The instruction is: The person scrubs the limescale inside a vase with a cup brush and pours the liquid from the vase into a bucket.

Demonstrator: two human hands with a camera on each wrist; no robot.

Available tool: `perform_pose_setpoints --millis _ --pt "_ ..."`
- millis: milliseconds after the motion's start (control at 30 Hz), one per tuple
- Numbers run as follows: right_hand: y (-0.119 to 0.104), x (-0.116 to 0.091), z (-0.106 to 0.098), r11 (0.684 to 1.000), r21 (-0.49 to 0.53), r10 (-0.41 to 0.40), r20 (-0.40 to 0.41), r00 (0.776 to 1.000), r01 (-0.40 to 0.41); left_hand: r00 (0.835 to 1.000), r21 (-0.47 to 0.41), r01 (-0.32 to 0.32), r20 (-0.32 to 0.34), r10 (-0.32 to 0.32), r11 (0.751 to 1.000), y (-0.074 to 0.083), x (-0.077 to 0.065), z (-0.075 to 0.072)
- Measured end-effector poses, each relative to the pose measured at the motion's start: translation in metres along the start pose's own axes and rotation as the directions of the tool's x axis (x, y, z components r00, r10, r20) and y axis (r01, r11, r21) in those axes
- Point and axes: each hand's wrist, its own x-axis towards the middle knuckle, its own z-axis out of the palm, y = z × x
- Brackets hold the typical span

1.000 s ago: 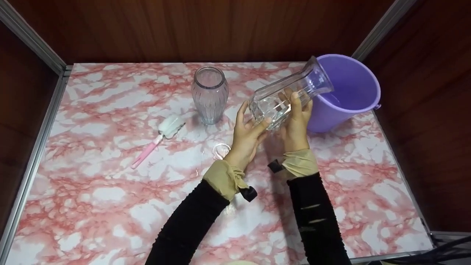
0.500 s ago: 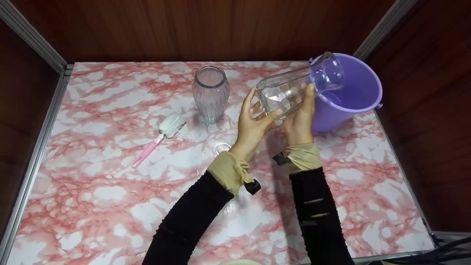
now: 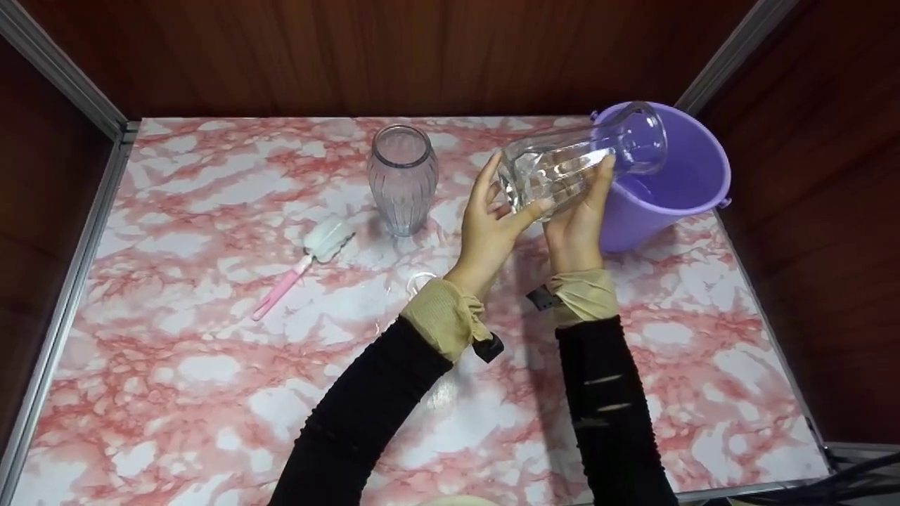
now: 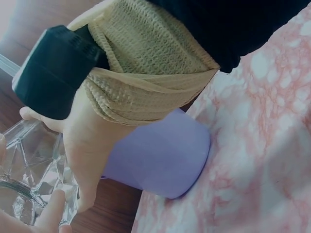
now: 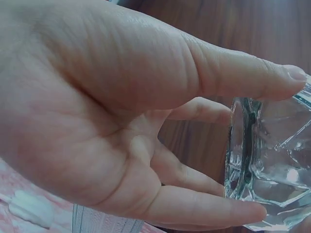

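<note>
A clear faceted glass vase [image 3: 552, 172] with a flared mouth lies nearly level above the table, its mouth over the rim of the purple bucket [image 3: 633, 218]. My left hand [image 3: 485, 232] grips its base, thumb on the near side and fingers on the far side. Nearer the neck, my right hand [image 3: 576, 225] holds the vase from below. The right wrist view has the glass base [image 5: 262, 160] close up, between thumb and fingers. In the left wrist view, faceted glass [image 4: 39, 160] shows at the lower left edge. Whether liquid runs from the mouth cannot be seen.
A ribbed glass vase [image 3: 402, 186] stands upright left of my hands. Farther left lies a sponge brush [image 3: 327, 240] with a pink handle. Wet marks [image 3: 422, 282] show on the marbled table [image 3: 211, 393]. Dark wood panels [image 3: 387, 56] wall the back and sides.
Both hands have moved slightly right and away from me with the clear vase. It has tipped closer to level, and its mouth now reaches farther over the bucket.
</note>
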Motion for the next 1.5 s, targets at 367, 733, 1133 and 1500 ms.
perform_pose_setpoints --millis 367,733,1133,1500 --pt "-0.009 0.005 0.007 0.993 0.103 0.06 -0.094 0.994 -0.05 0.993 0.154 -0.116 0.036 0.112 0.981 0.017 0.01 0.004" --pt "-0.008 0.011 0.006 0.964 0.256 0.083 -0.022 0.996 -0.075 0.997 0.296 -0.082 0.024 0.079 0.951 0.024 0.015 0.008" --pt "-0.01 0.012 0.001 0.915 0.393 0.085 0.044 0.995 -0.095 0.993 0.369 -0.116 0.036 0.111 0.922 0.028 0.016 0.016" --pt "-0.017 0.013 0.004 0.866 0.485 0.123 0.04 0.992 -0.127 0.988 0.38 -0.155 0.058 0.144 0.912 0.034 0.017 0.021"
